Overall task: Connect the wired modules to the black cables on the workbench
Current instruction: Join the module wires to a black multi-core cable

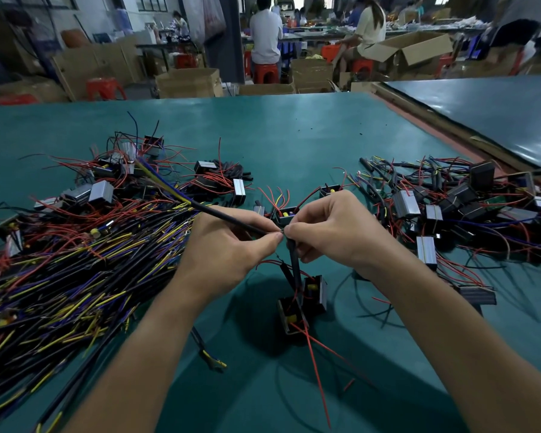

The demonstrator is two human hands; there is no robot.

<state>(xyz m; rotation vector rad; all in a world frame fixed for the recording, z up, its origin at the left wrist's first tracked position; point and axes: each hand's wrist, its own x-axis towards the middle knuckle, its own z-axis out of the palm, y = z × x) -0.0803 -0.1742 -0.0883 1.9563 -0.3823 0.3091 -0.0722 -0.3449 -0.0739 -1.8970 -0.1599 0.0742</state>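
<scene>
My left hand (231, 242) pinches the near end of a black cable (219, 214) that runs up and left, its far end splitting into yellow and blue wires. My right hand (331, 229) pinches a black sleeved lead (294, 264) right at the cable's tip; the fingertips of both hands meet there. The lead hangs down to a black wired module (292, 314) with a yellow part and red wires, which dangles just above the green workbench (294, 135) beside a second black module (316, 290).
A big heap of black cables with yellow and blue wire ends (63, 276) fills the left. Wired modules with red leads lie at the back left (107, 189) and in a pile on the right (450, 207). People sit among cardboard boxes beyond the bench.
</scene>
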